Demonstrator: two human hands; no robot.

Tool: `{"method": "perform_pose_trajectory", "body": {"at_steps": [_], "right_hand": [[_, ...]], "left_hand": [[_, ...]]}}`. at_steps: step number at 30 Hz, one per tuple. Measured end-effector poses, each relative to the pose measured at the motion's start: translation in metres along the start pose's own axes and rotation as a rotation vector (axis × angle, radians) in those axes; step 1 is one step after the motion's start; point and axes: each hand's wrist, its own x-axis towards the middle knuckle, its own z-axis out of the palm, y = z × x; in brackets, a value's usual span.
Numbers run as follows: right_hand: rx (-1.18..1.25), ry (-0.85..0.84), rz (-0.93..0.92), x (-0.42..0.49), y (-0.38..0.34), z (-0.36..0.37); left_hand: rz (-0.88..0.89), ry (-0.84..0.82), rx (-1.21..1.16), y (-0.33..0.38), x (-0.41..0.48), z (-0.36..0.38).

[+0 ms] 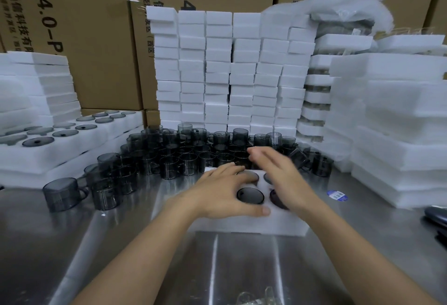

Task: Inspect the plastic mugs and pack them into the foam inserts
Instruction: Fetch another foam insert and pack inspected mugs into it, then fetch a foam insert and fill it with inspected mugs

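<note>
**Insert nearly full, both hands flat on top**

Foam insert (pixel 242 222) sits centre frame on the steel table (pixel 145 244), close to the body, so both hands reach it without stretching. It has four round pockets, as far as I can see. The packed mug (pixel 250 195) in the near-left pocket sits base-up, flush with the foam. The other three pockets are partly under the hands and look filled too.

Left hand (pixel 225 191): fingers straight and spread, palm down on the left side of the insert, thumb along the near edge. It grips nothing. My read is that it's pinning the light foam so it doesn't slide on the slick steel.

Right hand (pixel 278 174): motion-blurred, fingers look extended, nothing visibly held. It hovers over the right pockets, fingertips toward the loose mugs (pixel 193 152) just behind the insert. Probably seating a mug or reaching for the next one; I can't tell which.

Materials:
- Mugs are smoky grey translucent plastic, cylindrical with a small loop handle, and rigid and light by the look.
- Foam is white, soft and matt, cut in rectangular slabs.
- Empty foam blocks (pixel 229 70) are stacked as a wall at upper centre.
- Filled trays (pixel 48 157) sit at left, more foam stacks (pixel 399 123) at right, and cardboard boxes (pixel 96 38) behind.
</note>
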Motion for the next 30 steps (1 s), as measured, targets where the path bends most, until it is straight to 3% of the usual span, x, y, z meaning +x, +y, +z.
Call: {"method": "perform_pose_trajectory", "body": {"at_steps": [2, 4, 7, 9, 11, 14, 19, 27, 30], "right_hand": [[0.121, 0.216, -0.015, 0.001, 0.000, -0.009], [0.156, 0.426, 0.012, 0.004, 0.004, -0.021], [0.018, 0.553, 0.113, 0.008, 0.023, -0.039], [-0.095, 0.552, 0.240, 0.008, 0.038, -0.046], [-0.181, 0.467, 0.381, 0.006, 0.051, -0.048], [-0.195, 0.294, 0.542, 0.005, 0.059, -0.046], [-0.163, 0.300, 0.555, 0.004, 0.057, -0.046], [0.098, 0.390, 0.597, 0.005, 0.046, -0.049], [0.248, 0.399, 0.553, 0.007, 0.040, -0.052]], "left_hand": [[0.032, 0.077, -0.247, -0.003, -0.001, -0.011], [0.025, 0.263, -0.366, -0.012, -0.002, -0.021], [-0.220, 0.484, -0.103, -0.033, -0.005, -0.028], [-0.452, 0.427, 0.061, -0.049, -0.005, -0.025], [-0.580, 0.256, 0.065, -0.062, -0.004, -0.021], [-0.575, 0.061, -0.098, -0.064, -0.002, -0.014], [-0.496, 0.081, -0.121, -0.057, 0.000, -0.015], [-0.506, 0.213, -0.862, -0.042, -0.010, -0.025], [-0.435, 0.176, -1.057, -0.039, -0.014, -0.034]]}}
